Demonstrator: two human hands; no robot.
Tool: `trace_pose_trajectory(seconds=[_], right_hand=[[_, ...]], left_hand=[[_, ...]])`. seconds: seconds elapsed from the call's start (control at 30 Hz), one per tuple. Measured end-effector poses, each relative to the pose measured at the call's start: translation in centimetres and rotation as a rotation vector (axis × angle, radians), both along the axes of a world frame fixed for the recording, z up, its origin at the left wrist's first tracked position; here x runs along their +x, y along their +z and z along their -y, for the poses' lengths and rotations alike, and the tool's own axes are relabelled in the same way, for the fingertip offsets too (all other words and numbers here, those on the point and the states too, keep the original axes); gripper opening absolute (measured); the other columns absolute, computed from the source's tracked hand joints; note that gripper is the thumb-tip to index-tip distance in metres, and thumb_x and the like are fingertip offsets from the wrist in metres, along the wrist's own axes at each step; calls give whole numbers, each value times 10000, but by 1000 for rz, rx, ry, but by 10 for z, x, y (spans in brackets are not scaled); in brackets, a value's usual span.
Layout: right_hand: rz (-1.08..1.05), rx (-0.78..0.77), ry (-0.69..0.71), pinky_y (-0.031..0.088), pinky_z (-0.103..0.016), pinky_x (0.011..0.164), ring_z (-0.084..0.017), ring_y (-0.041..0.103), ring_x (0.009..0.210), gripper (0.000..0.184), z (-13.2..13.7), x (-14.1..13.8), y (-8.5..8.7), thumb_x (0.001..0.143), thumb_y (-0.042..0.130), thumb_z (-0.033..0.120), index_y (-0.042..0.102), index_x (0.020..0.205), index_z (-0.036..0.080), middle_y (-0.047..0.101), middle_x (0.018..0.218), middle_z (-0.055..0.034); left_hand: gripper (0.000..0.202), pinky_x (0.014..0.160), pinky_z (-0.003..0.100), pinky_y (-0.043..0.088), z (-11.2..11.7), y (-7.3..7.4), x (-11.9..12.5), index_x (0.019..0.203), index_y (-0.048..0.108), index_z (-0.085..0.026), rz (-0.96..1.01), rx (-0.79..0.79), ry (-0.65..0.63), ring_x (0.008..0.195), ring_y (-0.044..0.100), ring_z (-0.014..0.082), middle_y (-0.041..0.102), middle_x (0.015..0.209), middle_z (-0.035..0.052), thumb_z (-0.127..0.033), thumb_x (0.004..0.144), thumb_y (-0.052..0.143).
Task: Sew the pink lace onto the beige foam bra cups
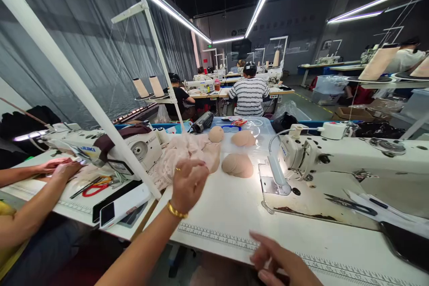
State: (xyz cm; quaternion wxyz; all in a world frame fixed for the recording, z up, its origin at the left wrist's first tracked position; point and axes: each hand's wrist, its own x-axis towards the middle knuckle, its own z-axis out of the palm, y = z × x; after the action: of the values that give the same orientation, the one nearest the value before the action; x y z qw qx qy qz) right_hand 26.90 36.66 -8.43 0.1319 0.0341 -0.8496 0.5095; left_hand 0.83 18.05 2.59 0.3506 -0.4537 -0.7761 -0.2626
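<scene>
I'd judge this a handling step, away from stitching. My left hand (189, 185) curls before the pale lace fabric (181, 149); whether it pinches anything, I can't tell. My right hand (276, 257) hangs loose, empty, over the table (208, 210)'s ruler strip (217, 237). Lifting the beige cup (237, 165) beyond would call for spread fingers.

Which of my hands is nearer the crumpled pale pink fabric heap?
Left. Your left hand is in front of the heap; your right hand is farther off, to the right.
</scene>
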Motion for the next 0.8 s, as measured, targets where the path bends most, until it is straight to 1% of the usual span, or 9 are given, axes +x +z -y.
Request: trace_pose_trajectory(seconds=[0.07, 0.13, 0.2, 0.27, 0.43, 0.6, 0.7, 0.73, 0.8], right_hand=[[11, -147, -85, 635, -379, 763, -259, 725, 977, 797, 1, -15, 19, 928, 674, 366, 280, 1619, 390, 694, 1296, -101], [3, -215, -50, 610, -372, 806, -244, 703, 956, 509, 5, -27, 39, 961, 627, 378, 521, 1452, 294, 707, 1223, -104], [-95, -215, -33, 583, -342, 792, -217, 677, 851, 228, 8, -29, 57, 992, 541, 359, 662, 1148, 244, 724, 1016, -71], [-199, -167, -21, 567, -320, 759, -204, 651, 785, 192, 7, -21, 68, 1002, 497, 369, 639, 983, 241, 694, 887, -51], [-402, -201, -68, 544, -323, 636, -211, 625, 685, 275, -14, 23, 69, 1048, 451, 511, 594, 1010, 279, 634, 802, -50], [-502, -433, -403, 505, -310, 523, -213, 585, 637, 236, -37, 43, 61, 1054, 485, 490, 608, 1026, 290, 616, 842, -59], [-322, -418, -477, 532, -315, 648, -214, 601, 742, 223, -34, 38, 69, 1031, 582, 446, 644, 960, 244, 623, 863, -62], [-281, -440, -428, 527, -308, 674, -204, 595, 748, 244, -29, 35, 73, 1032, 585, 451, 641, 931, 235, 619, 842, -51], [-235, -509, -289, 514, -296, 682, -185, 584, 735, 295, -18, 27, 80, 1031, 577, 500, 627, 929, 228, 622, 826, -36]], left_hand=[[177, 967, 417, 503, -10, -13, 50, 982, 726, -301, 17, -38, -350, 1052, 644, 228, 729, 1143, 45, -182, 966, 597], [206, 1017, 426, 498, -19, -28, 86, 1142, 664, -320, 136, -75, -611, 1159, 610, 255, 677, 1293, 67, -251, 948, 658], [582, 1057, 461, 497, -25, -45, 100, 1403, 495, -284, 299, -149, -727, 1265, 567, 306, 591, 1427, 149, -332, 880, 747], [766, 1025, 467, 523, -30, -61, 96, 1507, 370, -245, 418, -286, -756, 1215, 602, 311, 628, 1365, 170, -305, 847, 754], [551, 935, 451, 568, -28, -85, 52, 1213, 643, -231, 352, -463, -547, 1074, 658, 280, 701, 1204, 118, -14, 725, 507], [466, 925, 462, 596, -5, -27, -21, 1165, 681, -177, 141, -410, -248, 1075, 694, 312, 721, 1164, 156, -58, 776, 454], [451, 1027, 704, 468, -3, 26, -35, 1307, 629, -156, 2, -293, 127, 1263, 588, 471, 645, 1338, 215, -275, 877, 559], [578, 1111, 748, 358, -8, 37, -27, 1456, 523, -161, 30, -321, 152, 1410, 454, 499, 516, 1516, 222, -364, 918, 581], [808, 1232, 660, 255, -23, 41, 6, 1590, 355, -234, 230, -358, -120, 1511, 343, 445, 390, 1647, 148, -503, 897, 671]])
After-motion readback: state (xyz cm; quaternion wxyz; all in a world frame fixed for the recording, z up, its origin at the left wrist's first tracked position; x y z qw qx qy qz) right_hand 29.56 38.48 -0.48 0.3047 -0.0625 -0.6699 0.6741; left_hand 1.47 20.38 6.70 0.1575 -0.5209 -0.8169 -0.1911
